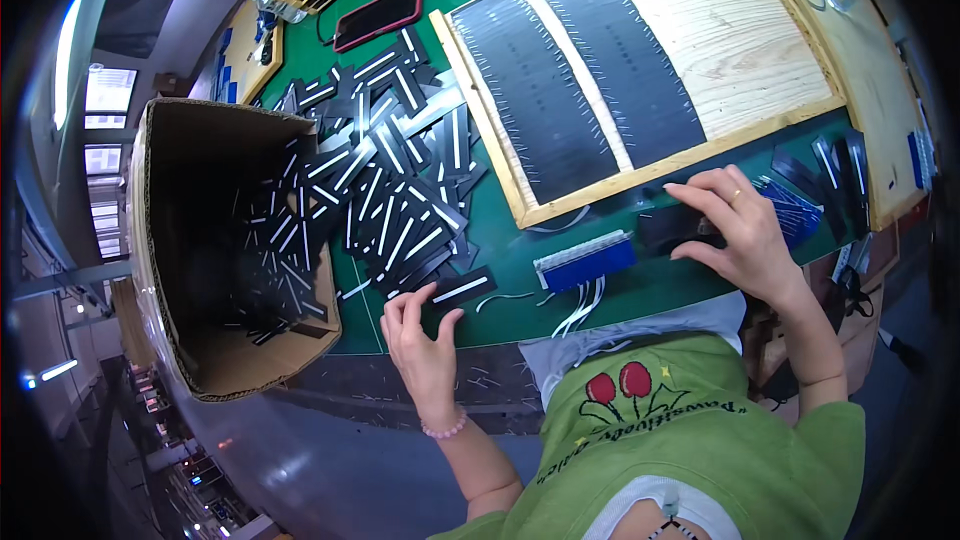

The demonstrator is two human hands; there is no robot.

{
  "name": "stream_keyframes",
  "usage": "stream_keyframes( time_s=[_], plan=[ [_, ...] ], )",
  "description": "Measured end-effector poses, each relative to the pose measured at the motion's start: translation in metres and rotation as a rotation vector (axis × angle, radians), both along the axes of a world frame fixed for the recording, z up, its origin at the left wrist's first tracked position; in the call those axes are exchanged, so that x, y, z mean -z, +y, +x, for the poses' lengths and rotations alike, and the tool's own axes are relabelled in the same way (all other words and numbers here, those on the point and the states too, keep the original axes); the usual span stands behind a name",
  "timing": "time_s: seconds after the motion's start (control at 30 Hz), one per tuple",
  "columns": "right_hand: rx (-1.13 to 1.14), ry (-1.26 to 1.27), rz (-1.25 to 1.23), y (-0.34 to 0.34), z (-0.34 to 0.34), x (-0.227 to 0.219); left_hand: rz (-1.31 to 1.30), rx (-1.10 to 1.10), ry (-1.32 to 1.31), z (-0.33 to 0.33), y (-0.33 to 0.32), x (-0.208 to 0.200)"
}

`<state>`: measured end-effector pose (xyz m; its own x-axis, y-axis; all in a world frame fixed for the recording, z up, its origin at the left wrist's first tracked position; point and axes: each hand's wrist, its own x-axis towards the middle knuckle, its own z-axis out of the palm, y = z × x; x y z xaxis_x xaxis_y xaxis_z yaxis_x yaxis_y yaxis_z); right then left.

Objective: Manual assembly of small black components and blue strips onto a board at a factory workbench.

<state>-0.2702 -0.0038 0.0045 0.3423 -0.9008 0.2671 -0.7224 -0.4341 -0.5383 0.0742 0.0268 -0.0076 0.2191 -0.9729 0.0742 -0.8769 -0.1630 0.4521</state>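
My left hand (420, 345) is beside a flat black piece with a white strip (465, 286). Its fingers are bent and the thumb stands apart, with nothing visible between them. My right hand (742, 235) has thumb and fingers spread around a dark block (665, 228); whether they touch it is unclear. Left of that block lies a blue piece with a row of white edges (588, 262). White strips (580, 308) hang near the table's front edge. A large loose heap of black pieces with white strips (400, 195) spreads beyond my left hand.
At the left, a cardboard box (160, 240) lies open toward the heap, with more pieces inside. A wood-framed board (770, 30) bearing two dark panels (625, 60) occupies the far right of the green table (500, 322). A red-edged phone (378, 17) lies behind the heap. Blue pieces (795, 215) sit beyond my right hand.
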Motion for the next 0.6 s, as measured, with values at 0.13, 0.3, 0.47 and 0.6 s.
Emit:
stream_keyframes(
  time_s=[0.13, 0.3, 0.47, 0.6],
  plan=[
    [-0.016, -0.061, -0.048, -0.002, 0.003, -0.002, 0.046, 0.069, -0.07, 0.02, -0.003, 0.003],
    [-0.01, -0.35, -0.09, 0.002, 0.022, 0.0, -0.166, -0.227, 0.812, 0.015, -0.004, -0.009],
    [-0.325, -0.128, -0.404, 0.007, 0.066, -0.01, 0.017, 0.146, 0.968, -0.052, -0.009, -0.03],
    [-0.305, -0.091, -0.466, -0.001, 0.073, -0.01, 0.16, 0.348, 0.967, -0.089, -0.007, -0.025]
  ],
)
